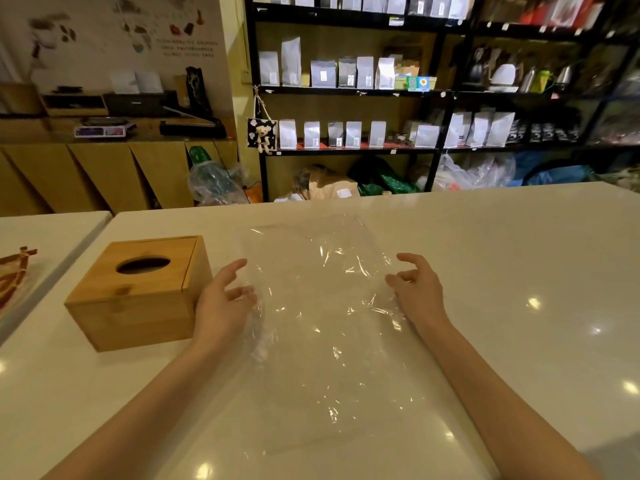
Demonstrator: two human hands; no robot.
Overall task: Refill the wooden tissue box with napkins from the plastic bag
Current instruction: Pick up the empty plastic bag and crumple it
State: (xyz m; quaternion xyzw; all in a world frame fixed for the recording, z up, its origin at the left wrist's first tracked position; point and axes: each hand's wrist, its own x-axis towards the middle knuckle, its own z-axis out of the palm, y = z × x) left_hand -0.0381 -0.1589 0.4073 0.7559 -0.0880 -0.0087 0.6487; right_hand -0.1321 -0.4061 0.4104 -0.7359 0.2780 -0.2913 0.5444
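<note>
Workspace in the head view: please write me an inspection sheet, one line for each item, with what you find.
Surface: glossy white table, with lamp reflections on it.
Job's things: wooden box at left, lid closed, oval slot dark, no napkin showing; clear bag lying flat in the middle, and whether it holds napkins cannot be told.
Clutter: a brown strapped object on the second table at far left.
Hands: left hand at the bag's left edge, right hand at its right edge, fingers of both open.
Cables: nothing seen on the table.
Surroundings: black shelves with pouches, a wooden counter with a scale, bags on the floor.
</note>
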